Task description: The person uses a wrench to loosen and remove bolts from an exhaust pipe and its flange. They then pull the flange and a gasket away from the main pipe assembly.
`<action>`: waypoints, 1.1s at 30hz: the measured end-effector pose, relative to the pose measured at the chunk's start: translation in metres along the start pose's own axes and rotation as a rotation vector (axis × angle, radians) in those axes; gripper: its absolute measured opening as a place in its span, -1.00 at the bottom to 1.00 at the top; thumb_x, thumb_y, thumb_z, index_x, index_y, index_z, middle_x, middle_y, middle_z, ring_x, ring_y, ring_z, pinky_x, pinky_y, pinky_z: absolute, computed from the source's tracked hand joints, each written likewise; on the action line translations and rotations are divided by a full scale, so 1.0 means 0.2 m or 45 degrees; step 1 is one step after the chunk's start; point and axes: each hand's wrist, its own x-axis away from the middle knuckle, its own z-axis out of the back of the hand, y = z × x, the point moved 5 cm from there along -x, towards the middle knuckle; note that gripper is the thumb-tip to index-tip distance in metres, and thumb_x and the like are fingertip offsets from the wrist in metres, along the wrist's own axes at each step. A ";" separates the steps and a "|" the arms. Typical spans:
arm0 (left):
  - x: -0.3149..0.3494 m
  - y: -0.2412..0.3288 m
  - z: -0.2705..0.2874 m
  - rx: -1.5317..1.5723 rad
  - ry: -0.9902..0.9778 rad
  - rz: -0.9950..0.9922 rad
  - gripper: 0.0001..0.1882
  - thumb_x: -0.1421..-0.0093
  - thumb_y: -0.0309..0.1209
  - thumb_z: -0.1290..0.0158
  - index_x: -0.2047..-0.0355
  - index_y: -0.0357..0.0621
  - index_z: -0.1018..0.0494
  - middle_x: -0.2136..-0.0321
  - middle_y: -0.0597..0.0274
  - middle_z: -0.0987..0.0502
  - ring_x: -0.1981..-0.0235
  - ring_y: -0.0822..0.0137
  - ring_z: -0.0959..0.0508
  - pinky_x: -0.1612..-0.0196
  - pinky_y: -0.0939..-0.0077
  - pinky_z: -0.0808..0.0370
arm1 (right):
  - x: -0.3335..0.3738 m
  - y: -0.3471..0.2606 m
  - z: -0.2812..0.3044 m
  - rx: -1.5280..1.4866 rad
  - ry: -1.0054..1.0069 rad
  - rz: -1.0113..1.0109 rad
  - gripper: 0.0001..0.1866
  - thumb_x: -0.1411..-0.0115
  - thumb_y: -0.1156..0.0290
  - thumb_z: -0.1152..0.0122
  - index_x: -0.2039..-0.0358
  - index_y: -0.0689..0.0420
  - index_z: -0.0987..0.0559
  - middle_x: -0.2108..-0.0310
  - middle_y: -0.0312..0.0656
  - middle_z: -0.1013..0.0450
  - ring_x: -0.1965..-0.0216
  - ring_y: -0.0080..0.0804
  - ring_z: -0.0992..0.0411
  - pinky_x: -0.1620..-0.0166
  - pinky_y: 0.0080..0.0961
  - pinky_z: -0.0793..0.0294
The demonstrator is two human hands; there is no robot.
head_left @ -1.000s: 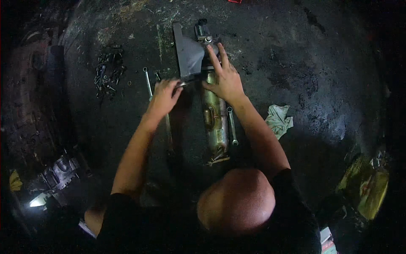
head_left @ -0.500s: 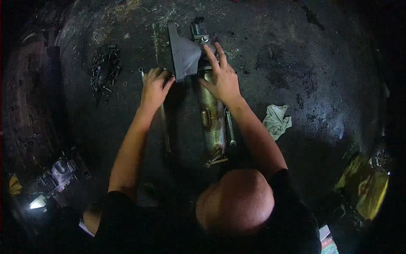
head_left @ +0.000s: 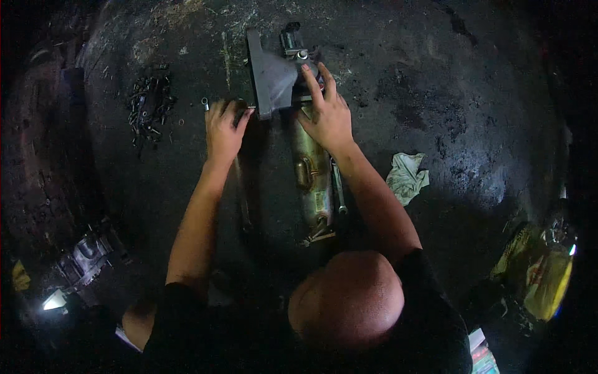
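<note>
In the head view, the left hand (head_left: 224,131) is narrow, thumb and fingers pinching a small shiny piece (head_left: 251,108) at the flat edge of the grey housing (head_left: 276,80); the right hand (head_left: 329,121) is wide, over the housing and upper metallic cylinder (head_left: 313,156), which lies on the dark surface (head_left: 430,62) beside a wrench (head_left: 338,190)

The right hand (head_left: 328,121) covers part of the metal cylinder's (head_left: 313,181) upper end. Left of the cylinder, the left hand (head_left: 224,134) hides most of a wrench (head_left: 204,101); the bright sliver (head_left: 251,108) by its fingertips is too small to identify. Farther left, heaped small hardware (head_left: 149,106) blurs together.
</note>
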 end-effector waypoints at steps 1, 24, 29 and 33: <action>0.00 -0.01 0.01 -0.010 0.048 0.000 -0.74 -0.09 -0.25 -0.11 0.35 -0.21 -0.51 0.35 0.07 -0.49 0.24 0.03 -0.43 0.16 0.19 -0.32 | -0.01 -0.01 0.01 -0.002 -0.002 0.001 0.03 0.17 0.30 -0.36 -0.28 -0.25 0.02 -0.26 -0.05 0.03 -0.08 0.04 -0.27 -0.09 -0.17 -0.33; 1.10 0.04 0.05 0.610 -0.683 1.724 -0.38 -0.20 -0.31 -0.01 -0.16 -0.42 -0.08 0.10 -0.24 -0.41 0.11 0.06 -0.49 0.12 0.20 -0.45 | -0.11 -0.03 0.01 -0.103 -0.139 0.071 0.11 0.32 0.40 -0.44 -0.25 -0.28 -0.02 -0.24 -0.13 0.02 0.00 0.16 -0.32 0.00 -0.12 -0.43; 1.13 0.02 0.14 0.556 -0.453 1.504 -0.38 -0.26 -0.17 0.07 -0.18 -0.36 -0.09 0.04 -0.20 -0.40 0.13 0.09 -0.51 0.12 0.30 -0.45 | -0.11 -0.07 0.04 -0.076 -0.102 0.049 0.10 0.35 0.48 -0.37 -0.24 -0.23 -0.03 -0.21 -0.10 -0.03 -0.05 0.08 -0.29 0.01 -0.15 -0.46; 0.95 0.08 0.19 0.754 -0.301 1.481 -0.48 -0.27 -0.12 0.09 -0.04 -0.31 -0.26 0.20 -0.03 -0.48 0.27 0.14 -0.52 0.22 0.32 -0.42 | -0.10 -0.04 0.02 -0.010 -0.130 -0.010 0.07 0.32 0.44 -0.35 -0.24 -0.24 -0.02 -0.21 -0.09 -0.03 -0.02 0.10 -0.32 0.02 -0.14 -0.46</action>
